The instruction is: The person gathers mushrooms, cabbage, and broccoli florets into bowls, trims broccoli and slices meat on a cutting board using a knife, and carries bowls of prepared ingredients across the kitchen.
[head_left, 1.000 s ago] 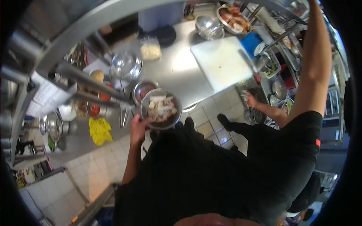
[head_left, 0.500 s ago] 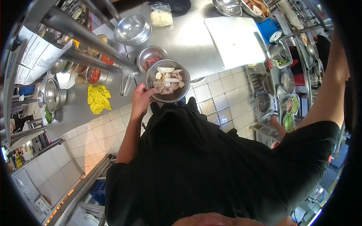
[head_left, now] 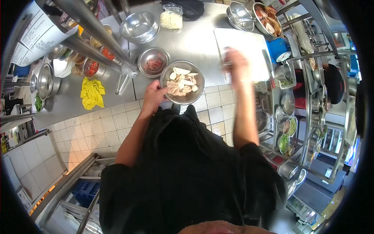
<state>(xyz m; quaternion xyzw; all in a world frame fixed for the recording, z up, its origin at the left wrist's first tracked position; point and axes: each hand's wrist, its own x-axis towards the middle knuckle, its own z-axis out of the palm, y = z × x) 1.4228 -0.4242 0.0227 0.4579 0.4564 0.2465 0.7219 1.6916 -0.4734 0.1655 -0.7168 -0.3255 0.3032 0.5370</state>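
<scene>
My left hand [head_left: 154,95] grips the near-left rim of a steel bowl [head_left: 200,83], thumb over the edge. Inside lie pale raw meat or seafood pieces [head_left: 180,90] and whitish slices [head_left: 181,71]. The bowl is held at the counter's front edge, just in front of my body. My right hand [head_left: 236,64] is over the left part of a white cutting board [head_left: 249,41]. It is smeared by motion, and whether it holds anything does not show. A smaller steel bowl [head_left: 145,57] with red meat [head_left: 154,63] stands behind the held bowl.
Stacked steel bowls [head_left: 136,27] and a bag of pale food [head_left: 171,19] stand behind. A knife [head_left: 268,61] lies at the board's right edge, near a blue scale [head_left: 279,48]. A yellow cloth [head_left: 92,93] and tongs [head_left: 122,84] lie left. Metal rails [head_left: 97,31] cross overhead.
My right arm has swung in from the far right to the cutting board. My left hand still holds the bowl, which sits slightly farther right in view. The camera view has shifted.
</scene>
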